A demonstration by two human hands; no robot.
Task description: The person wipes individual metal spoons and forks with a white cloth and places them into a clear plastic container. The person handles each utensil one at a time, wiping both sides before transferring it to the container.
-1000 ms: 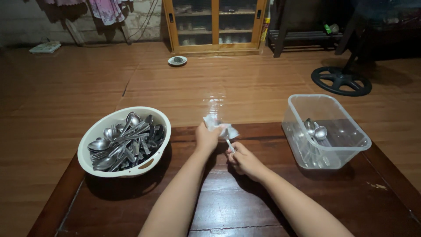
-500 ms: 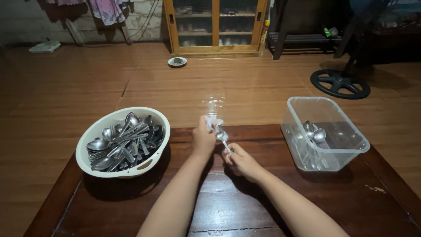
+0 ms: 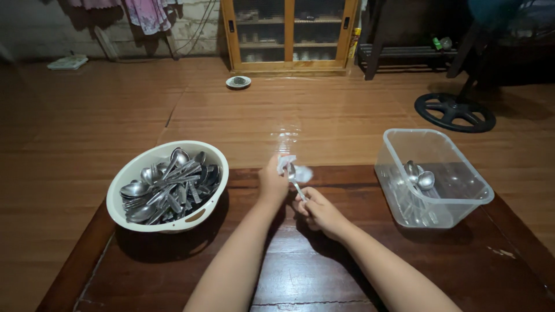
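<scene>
Right hand (image 3: 319, 209) pinches spoon (image 3: 295, 184) handle over mid-bench (image 3: 300, 271), left hand (image 3: 273, 182) clamps tissue (image 3: 287, 166) around its bowl; best keep handle steady, rub tissue around both faces.

Left hand (image 3: 273, 184) pinches white cloth (image 3: 287, 164) round spoon (image 3: 295, 180); right hand (image 3: 319, 211) grips handle.

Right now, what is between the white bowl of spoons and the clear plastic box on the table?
In the head view, both hands: the left hand holds a white cloth on a spoon that the right hand grips by its handle.
</scene>
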